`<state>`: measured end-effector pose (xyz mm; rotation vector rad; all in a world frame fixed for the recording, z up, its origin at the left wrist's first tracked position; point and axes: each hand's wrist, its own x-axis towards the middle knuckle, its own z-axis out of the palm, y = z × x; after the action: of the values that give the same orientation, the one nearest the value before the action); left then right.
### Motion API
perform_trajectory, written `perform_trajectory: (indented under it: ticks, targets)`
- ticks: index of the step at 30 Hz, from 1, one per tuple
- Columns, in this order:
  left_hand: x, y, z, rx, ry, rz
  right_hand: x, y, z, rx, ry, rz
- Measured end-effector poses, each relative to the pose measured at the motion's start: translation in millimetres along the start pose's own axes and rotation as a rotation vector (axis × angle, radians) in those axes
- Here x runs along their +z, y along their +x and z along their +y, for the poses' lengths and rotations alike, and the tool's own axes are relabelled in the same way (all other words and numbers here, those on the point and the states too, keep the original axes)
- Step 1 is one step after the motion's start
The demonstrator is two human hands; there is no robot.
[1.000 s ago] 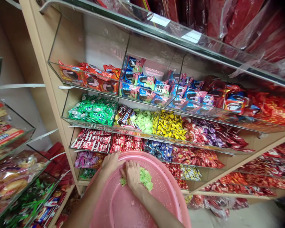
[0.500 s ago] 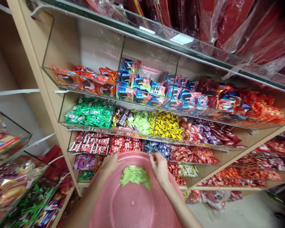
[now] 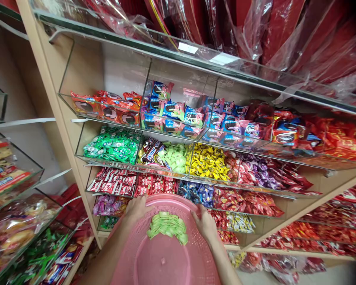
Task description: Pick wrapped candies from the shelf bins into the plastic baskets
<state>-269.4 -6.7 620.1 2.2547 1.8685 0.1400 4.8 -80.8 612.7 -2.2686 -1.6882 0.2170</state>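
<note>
A pink plastic basket [image 3: 166, 261] is held up in front of the candy shelves. A heap of light green wrapped candies [image 3: 167, 227] lies in its far part. My left hand [image 3: 137, 208] grips the basket's far left rim, fingers curled over it. My right hand [image 3: 205, 223] grips the far right rim the same way. Just above the basket, a clear shelf bin holds matching light green candies [image 3: 175, 156] beside Snickers bars [image 3: 150, 152].
Clear acrylic bins on a wooden shelf unit [image 3: 65, 130] hold green candies [image 3: 114, 144], yellow candies [image 3: 209, 161], red KitKat packs [image 3: 112, 184] and Oreo packs [image 3: 178, 113]. Red wrapped boxes [image 3: 255, 31] sit on top. Another rack with snacks [image 3: 12, 213] stands at left.
My right hand left the green candies inside the basket and moved to the right rim, taking hold of it. The candies now lie loose. The left hand stayed on the rim.
</note>
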Motion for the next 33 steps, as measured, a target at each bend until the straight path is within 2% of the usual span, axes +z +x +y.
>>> perform_trajectory:
  ticks: [6, 13, 19, 27, 33]
  targets:
    - [-2.1, -3.2, 4.5, -0.043, 0.027, -0.023, -10.6, 5.1, 4.6, -0.054, 0.052, -0.049]
    - [-2.4, -11.1, 5.8, -0.066, 0.063, -0.032, 0.5, 4.5, 11.3, -0.086, 0.058, -0.068]
    - [-1.4, -12.3, -6.1, -0.062, 0.067, -0.056, 12.5, -2.9, 7.3, -0.057, 0.08, -0.089]
    - [-6.2, -6.5, -32.5, -0.011, 0.09, -0.08, 28.8, -18.2, -15.5, 0.003, 0.113, -0.044]
    - [-2.9, -2.7, -31.9, 0.011, 0.074, -0.058, 27.2, -14.8, -14.9, 0.013, 0.07, -0.036]
